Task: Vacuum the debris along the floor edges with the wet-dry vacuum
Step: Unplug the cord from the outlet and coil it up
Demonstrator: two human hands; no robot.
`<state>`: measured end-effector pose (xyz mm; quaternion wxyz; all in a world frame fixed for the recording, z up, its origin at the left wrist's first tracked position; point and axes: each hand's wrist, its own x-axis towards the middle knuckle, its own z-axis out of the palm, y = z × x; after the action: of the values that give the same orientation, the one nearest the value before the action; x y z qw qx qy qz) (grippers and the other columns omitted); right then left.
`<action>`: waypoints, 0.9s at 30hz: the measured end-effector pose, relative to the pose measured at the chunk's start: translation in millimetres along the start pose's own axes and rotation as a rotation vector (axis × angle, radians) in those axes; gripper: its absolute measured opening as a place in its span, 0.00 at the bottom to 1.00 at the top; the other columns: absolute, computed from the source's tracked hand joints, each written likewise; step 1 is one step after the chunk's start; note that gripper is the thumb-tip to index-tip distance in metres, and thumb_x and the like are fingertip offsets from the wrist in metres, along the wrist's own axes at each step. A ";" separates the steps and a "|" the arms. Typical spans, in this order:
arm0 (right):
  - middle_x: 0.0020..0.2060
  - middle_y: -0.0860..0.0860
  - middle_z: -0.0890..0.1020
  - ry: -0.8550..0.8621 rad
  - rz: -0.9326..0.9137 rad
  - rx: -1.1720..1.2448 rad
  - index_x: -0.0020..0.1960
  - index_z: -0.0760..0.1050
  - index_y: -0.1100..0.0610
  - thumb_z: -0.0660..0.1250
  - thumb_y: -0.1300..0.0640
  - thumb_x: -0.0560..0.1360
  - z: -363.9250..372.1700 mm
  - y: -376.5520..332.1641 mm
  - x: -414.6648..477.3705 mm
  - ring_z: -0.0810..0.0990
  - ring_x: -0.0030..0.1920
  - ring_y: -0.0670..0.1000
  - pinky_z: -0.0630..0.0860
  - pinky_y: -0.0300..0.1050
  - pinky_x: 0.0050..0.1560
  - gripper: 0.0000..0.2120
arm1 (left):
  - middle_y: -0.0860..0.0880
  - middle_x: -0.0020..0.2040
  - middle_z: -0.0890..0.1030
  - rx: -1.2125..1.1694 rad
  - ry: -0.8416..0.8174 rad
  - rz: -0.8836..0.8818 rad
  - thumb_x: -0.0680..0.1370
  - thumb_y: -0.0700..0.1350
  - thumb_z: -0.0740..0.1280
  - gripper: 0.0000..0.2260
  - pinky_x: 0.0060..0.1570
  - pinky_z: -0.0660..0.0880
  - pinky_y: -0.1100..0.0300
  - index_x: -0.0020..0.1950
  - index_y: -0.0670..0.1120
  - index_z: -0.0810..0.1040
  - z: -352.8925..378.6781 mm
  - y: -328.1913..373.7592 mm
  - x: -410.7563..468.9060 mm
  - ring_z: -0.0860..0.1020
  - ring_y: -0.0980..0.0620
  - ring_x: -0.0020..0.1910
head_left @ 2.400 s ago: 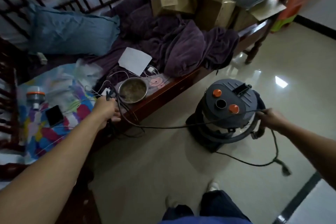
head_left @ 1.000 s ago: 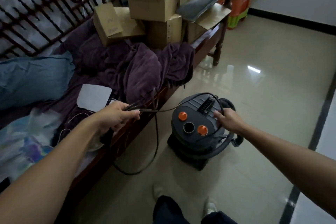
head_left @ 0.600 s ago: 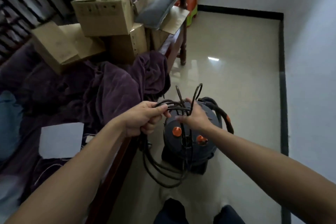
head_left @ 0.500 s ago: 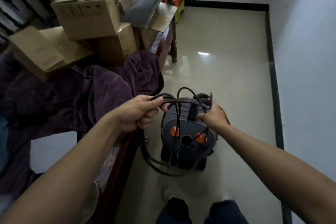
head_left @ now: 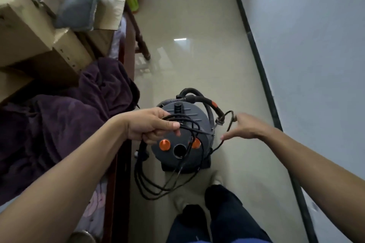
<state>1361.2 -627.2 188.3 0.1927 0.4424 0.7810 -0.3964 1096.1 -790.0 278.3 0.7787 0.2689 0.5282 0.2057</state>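
No words, numbers or signs to read anywhere, not on the boxes (head_left: 29, 31), not on the vacuum (head_left: 181, 144).

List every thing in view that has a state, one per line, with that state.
left hand: closed around gathered loops of the cord
right hand: open, fingers spread, nothing gripped
cord: bundled in loops, hanging down beside the vacuum
vacuum: upright on the floor, round port on its lid open
hose: curled around the back of the vacuum
blanket: crumpled on the bed
boxes: stacked, closed
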 end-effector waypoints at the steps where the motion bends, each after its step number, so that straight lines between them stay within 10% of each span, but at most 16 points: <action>1: 0.48 0.45 0.82 -0.017 0.009 -0.099 0.53 0.77 0.51 0.79 0.36 0.59 -9.6 -8.4 0.8 0.81 0.52 0.50 0.77 0.42 0.47 0.30 | 0.52 0.26 0.60 0.002 -0.001 -0.005 0.76 0.48 0.65 0.09 0.21 0.57 0.70 0.43 0.45 0.81 0.9 6.8 5.7 0.57 0.58 0.20; 5: 0.65 0.34 0.69 -0.217 -0.344 0.215 0.73 0.63 0.40 0.81 0.37 0.55 -44.2 -36.9 6.6 0.69 0.67 0.40 0.66 0.34 0.62 0.51 | 0.52 0.25 0.59 -0.039 -0.008 0.009 0.75 0.51 0.67 0.10 0.22 0.55 0.70 0.44 0.44 0.81 0.9 32.7 20.7 0.56 0.59 0.20; 9: 0.45 0.45 0.83 -0.031 -0.486 0.268 0.48 0.79 0.50 0.79 0.45 0.62 -7.1 -62.5 37.0 0.81 0.49 0.48 0.78 0.49 0.53 0.18 | 0.54 0.24 0.60 -0.165 -0.008 0.099 0.66 0.55 0.78 0.19 0.21 0.53 0.69 0.45 0.41 0.80 0.6 45.4 29.9 0.57 0.60 0.20; 14: 0.38 0.52 0.82 0.143 -0.081 0.104 0.40 0.76 0.53 0.67 0.56 0.73 29.3 16.7 77.4 0.80 0.42 0.56 0.77 0.49 0.44 0.03 | 0.54 0.25 0.57 -0.407 0.284 0.309 0.71 0.49 0.75 0.09 0.21 0.52 0.67 0.41 0.45 0.79 -35.4 7.6 4.6 0.54 0.59 0.20; 19: 0.34 0.57 0.81 0.061 0.184 0.690 0.46 0.77 0.62 0.64 0.69 0.78 41.6 94.7 90.9 0.83 0.30 0.49 0.79 0.40 0.36 0.05 | 0.53 0.25 0.61 -0.499 0.634 0.150 0.73 0.36 0.65 0.06 0.21 0.61 0.66 0.39 0.46 0.72 -56.6 -80.2 16.5 0.58 0.59 0.20; 27: 0.20 0.45 0.63 0.101 0.460 1.070 0.43 0.76 0.58 0.67 0.55 0.79 101.1 71.0 134.9 0.59 0.18 0.43 0.60 0.35 0.21 0.08 | 0.48 0.30 0.75 -0.406 1.199 -0.020 0.77 0.50 0.69 0.12 0.32 0.66 0.56 0.38 0.44 0.76 -76.7 -187.0 132.9 0.71 0.51 0.28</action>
<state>1344.0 -613.6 6.7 -0.0138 0.6548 0.3642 -0.6621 1078.8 -838.3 41.9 0.3850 -0.0509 0.8256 0.4093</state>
